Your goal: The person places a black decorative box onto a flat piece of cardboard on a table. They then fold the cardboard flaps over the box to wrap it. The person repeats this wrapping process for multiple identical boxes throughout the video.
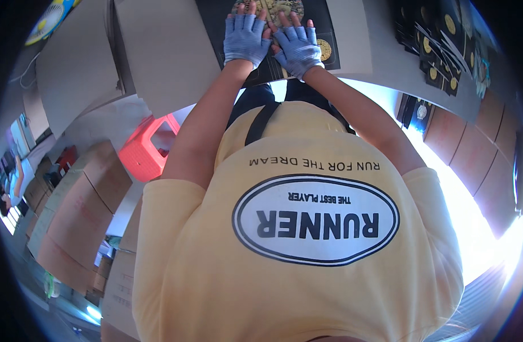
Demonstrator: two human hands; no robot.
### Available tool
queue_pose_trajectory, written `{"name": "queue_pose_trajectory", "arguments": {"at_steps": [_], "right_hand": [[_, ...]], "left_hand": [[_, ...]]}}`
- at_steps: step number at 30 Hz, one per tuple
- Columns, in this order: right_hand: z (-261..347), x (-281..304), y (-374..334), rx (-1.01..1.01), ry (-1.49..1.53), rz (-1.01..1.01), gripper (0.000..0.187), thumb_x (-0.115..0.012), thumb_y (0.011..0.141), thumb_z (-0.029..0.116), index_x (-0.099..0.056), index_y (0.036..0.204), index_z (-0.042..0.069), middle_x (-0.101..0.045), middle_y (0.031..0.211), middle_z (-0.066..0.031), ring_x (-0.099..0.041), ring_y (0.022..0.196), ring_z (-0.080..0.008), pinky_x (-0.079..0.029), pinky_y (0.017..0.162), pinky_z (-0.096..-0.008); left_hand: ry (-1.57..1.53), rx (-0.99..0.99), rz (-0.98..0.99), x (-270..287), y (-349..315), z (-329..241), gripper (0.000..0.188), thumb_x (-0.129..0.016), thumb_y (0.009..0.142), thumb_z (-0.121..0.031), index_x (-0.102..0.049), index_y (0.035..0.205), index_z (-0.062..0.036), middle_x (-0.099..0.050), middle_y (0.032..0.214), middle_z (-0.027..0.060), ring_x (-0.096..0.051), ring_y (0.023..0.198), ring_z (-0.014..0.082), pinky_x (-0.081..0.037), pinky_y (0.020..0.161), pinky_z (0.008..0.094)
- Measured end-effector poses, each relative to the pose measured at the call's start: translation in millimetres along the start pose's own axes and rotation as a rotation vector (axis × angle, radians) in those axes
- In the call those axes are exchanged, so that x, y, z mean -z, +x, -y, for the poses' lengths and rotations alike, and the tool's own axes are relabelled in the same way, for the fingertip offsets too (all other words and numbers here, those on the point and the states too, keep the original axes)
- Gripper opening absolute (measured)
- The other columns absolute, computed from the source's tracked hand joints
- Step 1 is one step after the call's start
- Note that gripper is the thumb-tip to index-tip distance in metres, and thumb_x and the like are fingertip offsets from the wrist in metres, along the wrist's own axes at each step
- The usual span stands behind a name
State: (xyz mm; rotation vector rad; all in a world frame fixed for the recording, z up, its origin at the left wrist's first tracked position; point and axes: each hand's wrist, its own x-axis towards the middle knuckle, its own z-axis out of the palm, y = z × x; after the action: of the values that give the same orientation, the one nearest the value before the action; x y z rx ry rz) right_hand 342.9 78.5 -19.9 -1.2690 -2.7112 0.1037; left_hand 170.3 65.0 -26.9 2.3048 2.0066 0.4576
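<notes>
Both my hands lie flat on a black printed sheet (213, 24) with gold patterning, at the table's near edge. My left hand (246, 41) wears a blue fingerless glove, its fingers stretched away from me over the gold pattern. Close beside it, my right hand (298, 48) is in a matching glove with its fingers spread. A round gold emblem (325, 50) shows just right of that hand. Nothing is gripped in either one. The sheet's far edge runs out of view at the top.
Black pieces with gold emblems (438, 48) lie in a loose pile at the right of the table. Large grey boards (76, 74) cover the left. A red plastic stool (137, 151) stands below, near cardboard boxes (82, 199). More boxes (466, 151) sit at right. Another person (12, 191) is far left.
</notes>
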Motion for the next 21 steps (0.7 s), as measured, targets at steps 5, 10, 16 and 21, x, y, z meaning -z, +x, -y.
{"name": "queue_pose_trajectory", "arguments": {"at_steps": [5,10,16,21], "right_hand": [[1,1,1,-0.026,0.002,-0.033,0.061,-0.057,0.085,0.041,-0.043,0.141,0.021,-0.036,0.149,-0.0084,-0.029,0.140,-0.0312,-0.016,0.112,-0.0602],[4,14,4,-0.044,0.042,-0.007,0.056,-0.056,0.086,0.041,-0.049,0.137,0.019,-0.038,0.149,-0.0092,-0.030,0.140,-0.0292,-0.017,0.113,-0.0562],[1,13,1,-0.044,0.111,-0.073,0.055,-0.057,0.086,0.040,-0.049,0.136,0.019,-0.041,0.146,-0.0080,-0.032,0.139,-0.0280,-0.020,0.113,-0.0556],[-19,41,-13,-0.014,0.011,0.150,0.055,-0.050,0.091,0.045,-0.043,0.141,0.025,-0.030,0.153,-0.0038,-0.025,0.143,-0.0233,-0.016,0.113,-0.0594]], "left_hand": [[0.059,-0.014,-0.054,-6,3,3,0.051,-0.050,0.091,-0.036,-0.045,0.139,-0.0181,-0.035,0.150,0.0093,-0.030,0.139,0.0340,-0.024,0.110,0.0566],[0.099,-0.032,-0.052,-4,5,4,0.051,-0.049,0.091,-0.036,-0.048,0.137,-0.0162,-0.036,0.149,0.0109,-0.029,0.140,0.0351,-0.025,0.110,0.0565],[0.107,-0.056,-0.100,-11,6,4,0.051,-0.046,0.092,-0.037,-0.047,0.139,-0.0158,-0.036,0.149,0.0112,-0.031,0.138,0.0356,-0.028,0.109,0.0575],[0.091,-0.042,-0.053,3,5,2,0.053,-0.046,0.091,-0.035,-0.044,0.140,-0.0154,-0.036,0.149,0.0113,-0.031,0.138,0.0353,-0.027,0.109,0.0572]]}}
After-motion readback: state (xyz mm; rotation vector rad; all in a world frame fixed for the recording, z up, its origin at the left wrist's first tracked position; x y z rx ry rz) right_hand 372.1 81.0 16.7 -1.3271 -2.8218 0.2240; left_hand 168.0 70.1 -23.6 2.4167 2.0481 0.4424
